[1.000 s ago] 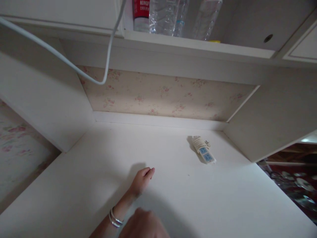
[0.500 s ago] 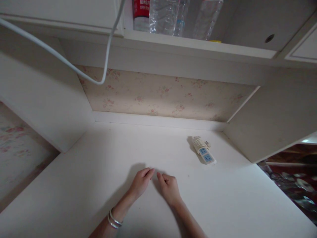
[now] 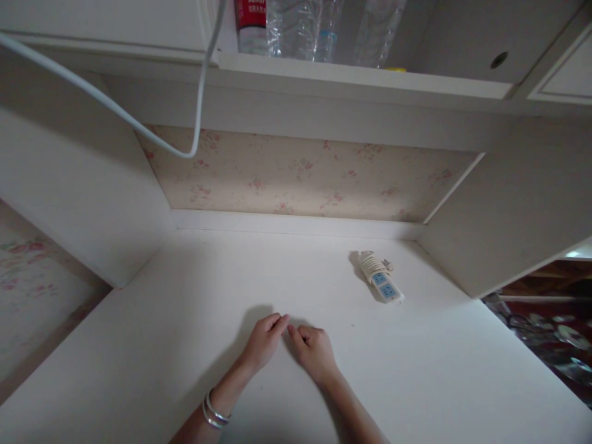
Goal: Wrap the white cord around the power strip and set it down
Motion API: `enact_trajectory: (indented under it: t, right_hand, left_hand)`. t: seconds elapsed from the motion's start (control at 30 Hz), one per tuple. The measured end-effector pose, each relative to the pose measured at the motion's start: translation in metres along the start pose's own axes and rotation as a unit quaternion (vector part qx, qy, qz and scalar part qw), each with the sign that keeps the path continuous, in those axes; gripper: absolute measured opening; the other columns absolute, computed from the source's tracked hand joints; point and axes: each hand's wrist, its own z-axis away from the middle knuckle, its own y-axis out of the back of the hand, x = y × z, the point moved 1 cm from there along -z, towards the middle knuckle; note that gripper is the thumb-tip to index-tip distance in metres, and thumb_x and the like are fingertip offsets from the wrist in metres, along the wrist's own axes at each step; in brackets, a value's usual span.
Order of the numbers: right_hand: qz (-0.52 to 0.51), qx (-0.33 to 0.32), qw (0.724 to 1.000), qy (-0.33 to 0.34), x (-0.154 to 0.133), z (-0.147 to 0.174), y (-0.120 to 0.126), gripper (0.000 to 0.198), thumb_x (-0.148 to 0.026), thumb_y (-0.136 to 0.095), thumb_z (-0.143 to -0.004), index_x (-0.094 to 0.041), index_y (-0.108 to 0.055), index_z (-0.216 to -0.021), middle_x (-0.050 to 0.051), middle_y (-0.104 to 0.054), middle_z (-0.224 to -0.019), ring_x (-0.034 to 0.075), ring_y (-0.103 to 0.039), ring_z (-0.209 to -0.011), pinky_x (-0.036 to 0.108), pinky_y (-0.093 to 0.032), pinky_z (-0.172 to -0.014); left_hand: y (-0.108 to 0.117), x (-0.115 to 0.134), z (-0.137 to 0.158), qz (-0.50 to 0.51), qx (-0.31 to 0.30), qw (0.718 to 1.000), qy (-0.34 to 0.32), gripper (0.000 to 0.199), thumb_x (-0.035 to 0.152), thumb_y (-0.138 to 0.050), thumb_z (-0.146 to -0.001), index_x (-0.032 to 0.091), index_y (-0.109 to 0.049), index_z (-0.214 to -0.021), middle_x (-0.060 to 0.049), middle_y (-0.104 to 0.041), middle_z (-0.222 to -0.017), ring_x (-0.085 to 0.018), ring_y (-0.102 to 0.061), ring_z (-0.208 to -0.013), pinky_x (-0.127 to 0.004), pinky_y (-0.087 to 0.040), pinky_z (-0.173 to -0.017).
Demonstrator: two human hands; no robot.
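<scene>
On the white tabletop [image 3: 222, 277] rest both of my hands, close together near the front middle. My left hand [image 3: 264, 340] is curled into a loose fist with the thumb pointing inward, and two silver bangles [image 3: 215, 410] circle that wrist. My right hand [image 3: 316, 351] is likewise closed, its thumb tip close to the left thumb. Nothing shows in either hand. Nearest to them, farther back on the right, lies a white power strip [image 3: 388, 291] with blue socket faces and its cord [image 3: 371, 266] wound around one end.
Above the back wall runs a shelf [image 3: 361, 77] holding clear plastic bottles [image 3: 291, 31] and a red-labelled bottle [image 3: 252, 24]. A white cable [image 3: 115, 111] hangs across the upper left. White side panels [image 3: 522, 203] flank the tabletop. Floral wallpaper [image 3: 300, 172] covers the back.
My right hand has shifted slightly left, bringing its thumb nearer the left one. The view has tilted a little. The power strip stays in place.
</scene>
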Motion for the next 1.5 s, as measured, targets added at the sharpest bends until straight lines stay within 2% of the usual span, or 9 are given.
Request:
enact_trajectory:
  t: [0.23, 1.5]
  right_hand:
    - [0.013, -0.006, 1.0, 0.01, 0.0018, 0.0007, -0.0012, 0.053, -0.043, -0.035, -0.094, -0.019, -0.054, -0.051, -0.002, -0.049, -0.048, 0.01, -0.042, -0.046, 0.024, -0.024, -0.05]
    - [0.071, -0.027, 0.996, 0.037, -0.002, 0.0026, -0.0002, 0.05, -0.037, -0.038, -0.095, -0.019, -0.056, -0.052, -0.001, -0.057, -0.051, 0.009, -0.046, -0.048, 0.025, -0.023, -0.052]
  left_hand:
    - [-0.0005, -0.0018, 0.0, -0.002, -0.003, 1.0, -0.009, 0.042, 0.05, -0.042, -0.088, 0.018, -0.044, -0.061, 0.004, -0.039, -0.057, -0.012, -0.037, -0.059, -0.024, -0.029, -0.057]
    - [-0.0015, 0.0009, 0.0015, -0.014, -0.001, 1.0, -0.012, 0.043, 0.052, -0.041, -0.087, 0.019, -0.044, -0.06, 0.004, -0.04, -0.057, -0.013, -0.039, -0.06, -0.025, -0.029, -0.057]
